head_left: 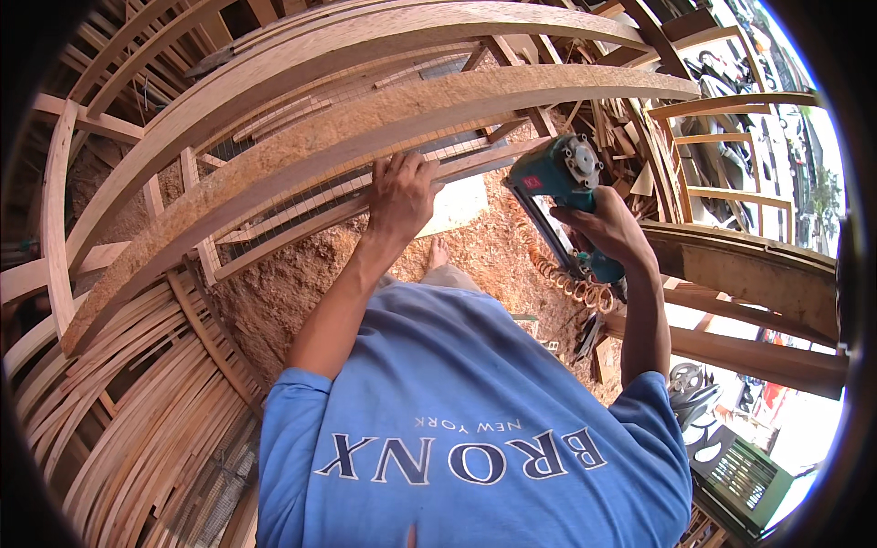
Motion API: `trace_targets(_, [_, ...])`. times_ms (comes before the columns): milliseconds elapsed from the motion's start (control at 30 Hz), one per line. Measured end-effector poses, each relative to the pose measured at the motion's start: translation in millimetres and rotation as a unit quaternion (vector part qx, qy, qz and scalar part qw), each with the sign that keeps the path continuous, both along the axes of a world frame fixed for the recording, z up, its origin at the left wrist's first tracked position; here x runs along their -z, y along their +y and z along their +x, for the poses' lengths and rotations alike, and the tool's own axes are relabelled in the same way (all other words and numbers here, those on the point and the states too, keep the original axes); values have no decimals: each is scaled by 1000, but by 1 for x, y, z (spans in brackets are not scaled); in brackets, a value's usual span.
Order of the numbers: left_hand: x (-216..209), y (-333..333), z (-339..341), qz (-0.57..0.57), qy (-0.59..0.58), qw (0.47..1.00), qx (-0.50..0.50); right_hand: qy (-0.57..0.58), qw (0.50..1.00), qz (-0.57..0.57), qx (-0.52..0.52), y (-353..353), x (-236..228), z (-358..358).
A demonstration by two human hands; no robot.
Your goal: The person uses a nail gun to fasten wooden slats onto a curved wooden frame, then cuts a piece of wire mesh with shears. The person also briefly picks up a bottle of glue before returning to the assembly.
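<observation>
My left hand (402,194) is closed over a straight wooden rail (297,239), its fingers curled across the far side. This rail runs along the near edge of a wooden frame with wire mesh (306,196). In my right hand (610,224) is a teal nail gun (553,175), gripped by its handle. The gun's nose lies close to the right part of the rail; whether they touch I cannot tell. An orange coiled air hose (585,290) hangs below the tool. Just beyond my left hand arches a curved wooden beam (365,114).
Long thin wooden strips (137,411) are stacked at the lower left. Sawdust (265,315) covers the ground around my bare foot (439,252). Wood scraps (621,137) lie in a heap beyond the nail gun. Heavy timber beams (740,274) extend to the right.
</observation>
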State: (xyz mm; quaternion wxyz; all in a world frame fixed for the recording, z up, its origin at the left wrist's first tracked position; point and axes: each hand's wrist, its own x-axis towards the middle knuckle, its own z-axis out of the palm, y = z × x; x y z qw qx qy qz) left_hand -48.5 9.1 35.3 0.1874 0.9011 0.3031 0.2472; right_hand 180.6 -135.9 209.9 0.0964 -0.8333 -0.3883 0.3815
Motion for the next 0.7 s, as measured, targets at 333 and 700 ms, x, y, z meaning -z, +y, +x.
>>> trace_targets(333, [14,1,3,1,-18,999,-44,33,993,3,-116,72,-3,-8])
trace_targets(700, [11,-2,-28,10,-9,998,-61,13,989,-23,-147,88,4,-21])
